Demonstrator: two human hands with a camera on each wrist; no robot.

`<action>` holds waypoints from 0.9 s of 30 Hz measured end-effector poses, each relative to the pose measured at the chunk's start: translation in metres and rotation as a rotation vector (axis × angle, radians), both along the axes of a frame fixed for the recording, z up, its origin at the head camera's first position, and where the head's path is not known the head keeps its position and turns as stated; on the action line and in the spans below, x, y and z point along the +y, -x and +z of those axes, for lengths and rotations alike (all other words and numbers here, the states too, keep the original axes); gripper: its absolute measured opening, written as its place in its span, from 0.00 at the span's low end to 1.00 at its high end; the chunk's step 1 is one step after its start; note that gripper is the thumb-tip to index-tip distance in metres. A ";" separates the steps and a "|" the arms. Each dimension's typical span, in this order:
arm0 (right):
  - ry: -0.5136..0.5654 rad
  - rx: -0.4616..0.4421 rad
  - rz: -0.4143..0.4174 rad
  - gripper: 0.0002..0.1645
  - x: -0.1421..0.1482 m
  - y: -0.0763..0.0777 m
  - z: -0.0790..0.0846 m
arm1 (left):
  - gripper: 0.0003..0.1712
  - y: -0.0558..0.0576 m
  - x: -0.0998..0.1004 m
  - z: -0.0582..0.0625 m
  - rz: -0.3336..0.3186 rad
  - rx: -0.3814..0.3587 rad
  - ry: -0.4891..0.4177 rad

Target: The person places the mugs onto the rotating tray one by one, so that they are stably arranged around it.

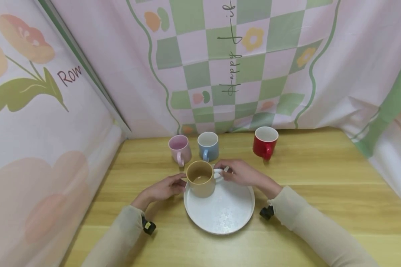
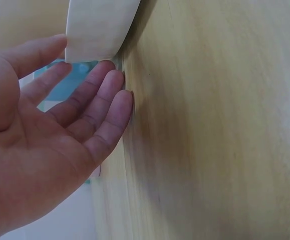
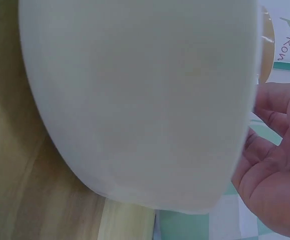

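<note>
A tan mug (image 1: 202,180) with a pale handle stands at the back left of a round white tray (image 1: 228,215). My right hand (image 1: 235,172) grips the mug's handle with curled fingers from the right; in the right wrist view the tray's outer wall (image 3: 145,110) hides most of the mug. At the mug's left side is my left hand (image 1: 165,188), its fingers loosely extended. In the left wrist view the thumb and forefinger of this hand (image 2: 69,115) reach the tray's edge (image 2: 97,30) beside the mug, palm facing in.
Behind the tray stand a pink mug (image 1: 180,150) and a light blue mug (image 1: 208,146), with a red mug (image 1: 265,142) farther right. All sit on the wooden table (image 1: 320,193). A checked curtain (image 1: 220,74) hangs along its back edge.
</note>
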State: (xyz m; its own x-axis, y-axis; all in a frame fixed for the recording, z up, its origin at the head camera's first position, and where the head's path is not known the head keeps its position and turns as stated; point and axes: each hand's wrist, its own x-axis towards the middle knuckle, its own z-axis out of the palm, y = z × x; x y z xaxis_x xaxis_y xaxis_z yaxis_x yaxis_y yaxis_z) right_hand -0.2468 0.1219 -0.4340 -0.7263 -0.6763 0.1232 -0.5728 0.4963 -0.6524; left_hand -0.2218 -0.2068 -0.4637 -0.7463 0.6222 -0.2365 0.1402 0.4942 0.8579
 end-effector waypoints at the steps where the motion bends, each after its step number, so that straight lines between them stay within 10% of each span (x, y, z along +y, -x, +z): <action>1: 0.004 -0.003 0.001 0.13 0.000 0.000 -0.001 | 0.29 0.000 0.000 0.000 -0.004 0.001 -0.003; 27: 0.090 -0.242 -0.138 0.26 0.018 0.004 -0.003 | 0.30 -0.001 -0.001 -0.002 0.009 0.008 -0.030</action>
